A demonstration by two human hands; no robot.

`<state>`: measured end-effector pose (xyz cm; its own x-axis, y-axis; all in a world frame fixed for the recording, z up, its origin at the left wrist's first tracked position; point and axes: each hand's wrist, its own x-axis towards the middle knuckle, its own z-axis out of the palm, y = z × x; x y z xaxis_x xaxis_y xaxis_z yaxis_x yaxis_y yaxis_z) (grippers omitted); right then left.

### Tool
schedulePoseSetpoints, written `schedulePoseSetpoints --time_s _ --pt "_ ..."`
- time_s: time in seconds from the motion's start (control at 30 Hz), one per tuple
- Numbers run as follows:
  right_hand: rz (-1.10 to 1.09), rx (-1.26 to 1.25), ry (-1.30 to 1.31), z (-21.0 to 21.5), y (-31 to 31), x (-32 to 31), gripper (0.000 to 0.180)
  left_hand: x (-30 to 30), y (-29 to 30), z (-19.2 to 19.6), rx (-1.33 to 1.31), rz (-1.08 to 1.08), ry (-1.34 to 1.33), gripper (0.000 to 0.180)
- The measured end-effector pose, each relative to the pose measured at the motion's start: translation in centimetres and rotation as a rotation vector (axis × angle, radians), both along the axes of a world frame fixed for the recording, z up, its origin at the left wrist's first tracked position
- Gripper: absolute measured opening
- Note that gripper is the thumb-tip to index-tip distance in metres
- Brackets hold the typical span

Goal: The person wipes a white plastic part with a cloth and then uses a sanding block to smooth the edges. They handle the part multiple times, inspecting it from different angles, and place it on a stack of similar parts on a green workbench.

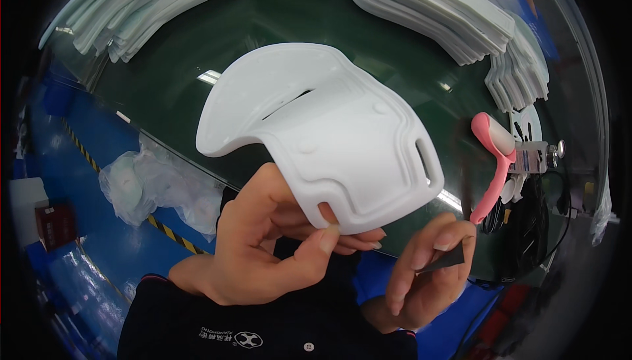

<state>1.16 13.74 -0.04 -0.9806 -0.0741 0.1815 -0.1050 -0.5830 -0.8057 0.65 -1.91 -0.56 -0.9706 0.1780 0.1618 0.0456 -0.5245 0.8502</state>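
Note:
A curved white moulded plastic shell (342,136) is held tilted over the green table. It has a flared end at the upper left, a narrow slit and oblong slots near its lower edge. My left hand (270,241) grips its near corner, the thumb by a slot and the other fingers partly hidden underneath. To the right, apart from the shell, my right hand (431,268) pinches a small dark piece of thin sheet (446,260) between its bent fingers; its exact material cannot be told.
Stacked white shells stand at the far left (158,4) and far right (428,4) of the green table (164,106). A pink-and-white hand-held device (490,162) lies right, beside a clear bottle (532,156) and black cables (526,228). Plastic bags (158,185) lie beyond the table's left edge.

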Motion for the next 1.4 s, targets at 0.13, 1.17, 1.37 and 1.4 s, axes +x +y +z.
schedulePoseSetpoints --time_s 0.13,1.17,1.37,1.4 --pt "0.0 0.243 0.155 -0.2 -0.4 0.1 0.02 0.3 0.2 0.1 -0.026 0.034 -0.039 0.035" --pt "-0.342 0.69 0.389 0.0 -2.5 -0.4 0.027 0.6 -0.1 -0.7 -0.375 0.234 0.196 0.024" --pt "-0.426 0.542 0.267 0.0 -2.9 -0.1 0.03 0.8 -0.1 -0.9 -0.367 0.25 0.196 0.025" --pt "-0.472 0.478 0.229 -0.2 -3.0 0.0 0.031 0.8 -0.2 -0.9 -0.37 0.249 0.208 0.025"
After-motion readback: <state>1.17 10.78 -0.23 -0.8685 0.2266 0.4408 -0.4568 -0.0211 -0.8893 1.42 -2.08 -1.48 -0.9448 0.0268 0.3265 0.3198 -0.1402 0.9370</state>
